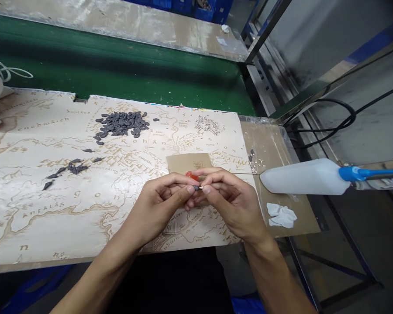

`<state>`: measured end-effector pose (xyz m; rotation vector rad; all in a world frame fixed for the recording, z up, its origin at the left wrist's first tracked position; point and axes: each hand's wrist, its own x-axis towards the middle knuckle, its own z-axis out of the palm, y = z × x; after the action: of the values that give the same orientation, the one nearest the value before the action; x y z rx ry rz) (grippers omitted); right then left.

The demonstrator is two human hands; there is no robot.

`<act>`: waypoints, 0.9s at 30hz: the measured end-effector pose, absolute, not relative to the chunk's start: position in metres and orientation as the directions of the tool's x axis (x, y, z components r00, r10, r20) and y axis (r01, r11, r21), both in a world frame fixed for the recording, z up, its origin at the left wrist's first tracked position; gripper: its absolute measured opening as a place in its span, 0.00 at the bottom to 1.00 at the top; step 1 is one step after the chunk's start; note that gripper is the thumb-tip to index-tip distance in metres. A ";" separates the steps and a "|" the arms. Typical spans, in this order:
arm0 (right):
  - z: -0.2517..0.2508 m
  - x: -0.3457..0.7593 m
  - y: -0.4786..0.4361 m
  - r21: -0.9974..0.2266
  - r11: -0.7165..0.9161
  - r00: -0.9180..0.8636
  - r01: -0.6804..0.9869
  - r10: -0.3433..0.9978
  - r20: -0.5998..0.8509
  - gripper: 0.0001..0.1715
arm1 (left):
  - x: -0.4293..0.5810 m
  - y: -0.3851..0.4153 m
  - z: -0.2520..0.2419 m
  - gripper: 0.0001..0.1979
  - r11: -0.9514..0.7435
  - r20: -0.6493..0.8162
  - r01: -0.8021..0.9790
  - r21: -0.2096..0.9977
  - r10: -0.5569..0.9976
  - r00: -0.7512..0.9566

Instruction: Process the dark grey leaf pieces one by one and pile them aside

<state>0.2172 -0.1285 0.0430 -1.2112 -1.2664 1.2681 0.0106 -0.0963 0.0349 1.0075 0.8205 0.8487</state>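
1. In the head view, we see our left hand [165, 198] with thumb and fingertips drawn narrow around a small dark grey piece [196, 188], just above the map-printed paper sheet [68, 187].
2. Our right hand [237, 198] pinches a tiny pale pointed bit [201, 187], its tip at or just beside the grey piece; whether they touch, we cannot tell.
3. Just beyond our fingers shows a shiny red rounded object [191, 175], partly hidden, near a flat brown cardboard rectangle [180, 162].
4. To work well here, we judge that the left pinch should stay light and steady, leaving the grey piece's near end uncovered.
5. We would rest our fingers against each other for support and guide the pale bit in straight, without squeezing hard; something so tiny could slip sideways.
6. The heap of dark grey pieces [122, 123] and the scatter of tiny pale bits [209, 125] lie beyond, well apart, so our wrists have room.
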 end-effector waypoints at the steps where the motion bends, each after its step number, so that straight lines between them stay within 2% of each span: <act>1: 0.043 0.217 -0.128 -0.999 -0.018 -0.069 0.029 0.997 -0.020 0.10 | 0.011 -0.096 0.035 0.09 0.292 -0.180 -0.208 0.933 0.883 0.433; 9: 0.041 0.210 -0.129 -0.999 0.020 -0.061 0.038 0.998 0.017 0.05 | 0.013 -0.098 0.036 0.08 0.281 -0.188 -0.211 0.936 0.908 0.374; 13: 0.038 0.205 -0.131 -0.999 0.016 -0.059 0.041 0.998 0.014 0.06 | 0.017 -0.103 0.033 0.07 0.271 -0.188 -0.247 0.930 0.931 0.314; 18: 0.045 0.209 -0.116 -0.988 0.050 -0.053 0.143 0.998 0.043 0.06 | 0.003 -0.098 0.027 0.07 0.261 -0.188 -0.218 0.940 0.933 0.307; 23: 0.052 0.225 -0.068 -0.973 0.126 0.082 0.194 0.986 0.144 0.09 | -0.035 -0.075 0.016 0.08 0.162 -0.158 -0.082 0.983 0.986 0.058; 27: 0.049 0.224 -0.047 -0.987 0.069 0.042 0.144 0.996 0.076 0.15 | -0.045 -0.063 0.015 0.08 0.116 -0.118 -0.042 0.992 0.992 -0.050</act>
<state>0.2242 -0.0472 0.0487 -1.2800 -1.3109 1.0498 -0.0450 -0.0628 0.0149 1.0683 1.2719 1.1783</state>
